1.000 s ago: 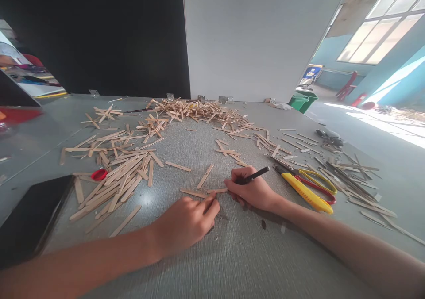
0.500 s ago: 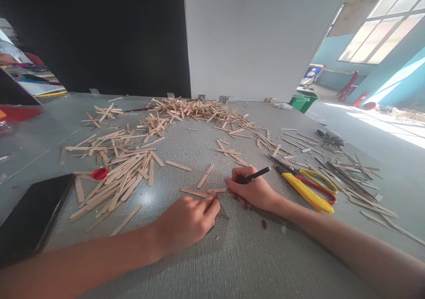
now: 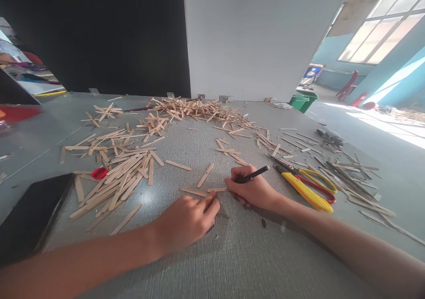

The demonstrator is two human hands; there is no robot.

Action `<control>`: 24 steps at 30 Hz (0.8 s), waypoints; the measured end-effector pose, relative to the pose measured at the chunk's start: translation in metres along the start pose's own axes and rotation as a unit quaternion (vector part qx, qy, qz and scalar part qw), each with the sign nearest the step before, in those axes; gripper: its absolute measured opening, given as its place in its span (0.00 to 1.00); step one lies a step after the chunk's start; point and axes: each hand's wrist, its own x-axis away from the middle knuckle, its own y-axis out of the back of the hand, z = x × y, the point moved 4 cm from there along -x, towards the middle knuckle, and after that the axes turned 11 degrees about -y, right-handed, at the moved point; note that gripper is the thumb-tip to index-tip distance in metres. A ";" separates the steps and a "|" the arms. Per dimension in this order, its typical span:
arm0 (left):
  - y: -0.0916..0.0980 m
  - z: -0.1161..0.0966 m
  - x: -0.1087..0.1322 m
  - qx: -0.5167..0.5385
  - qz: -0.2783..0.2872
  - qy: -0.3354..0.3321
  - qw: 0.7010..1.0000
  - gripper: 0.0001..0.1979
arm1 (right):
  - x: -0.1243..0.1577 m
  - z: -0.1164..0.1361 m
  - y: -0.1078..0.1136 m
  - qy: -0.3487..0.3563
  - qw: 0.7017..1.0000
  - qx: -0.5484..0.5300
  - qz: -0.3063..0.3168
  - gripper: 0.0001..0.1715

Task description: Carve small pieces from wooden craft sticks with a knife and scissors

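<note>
Right hand [image 3: 254, 190] pinching black pen [image 3: 253, 175], tip hidden; left hand [image 3: 187, 221] curled on stick [image 3: 217, 190].

yellow scissors [image 3: 310, 188], red cap [image 3: 99, 173], black phone [image 3: 29, 217]

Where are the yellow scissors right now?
The yellow scissors lie on the grey table, just right of the right hand holding the black pen.
</note>
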 end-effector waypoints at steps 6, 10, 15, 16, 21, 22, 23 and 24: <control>0.001 -0.001 -0.001 0.000 -0.002 0.001 1.000 0.16 | 0.001 0.001 -0.001 0.000 1.000 -0.001 0.002 0.18; 0.002 0.000 -0.001 0.000 -0.003 0.002 1.000 0.17 | 0.002 0.001 -0.001 -0.001 1.000 -0.005 0.003 0.17; 0.001 0.001 0.000 0.000 -0.005 0.002 1.000 0.18 | 0.001 -0.001 0.000 -0.004 1.000 -0.015 0.001 0.17; 0.001 0.000 0.000 0.001 -0.006 0.002 1.000 0.18 | 0.000 -0.002 0.000 -0.005 1.000 -0.018 -0.001 0.17; 0.000 0.000 0.000 0.005 -0.010 0.004 1.000 0.18 | -0.001 -0.005 0.000 -0.006 1.000 -0.024 -0.005 0.17; 0.000 0.000 0.000 0.005 -0.011 0.005 1.000 0.18 | -0.001 -0.005 -0.001 -0.006 1.000 -0.024 -0.006 0.17; 0.000 0.000 0.000 0.005 -0.011 0.005 1.000 0.19 | -0.001 -0.004 -0.001 -0.006 1.000 -0.023 -0.006 0.18; 0.000 0.000 0.000 0.004 -0.011 0.005 1.000 0.19 | -0.001 -0.004 -0.001 -0.005 1.000 -0.022 -0.007 0.18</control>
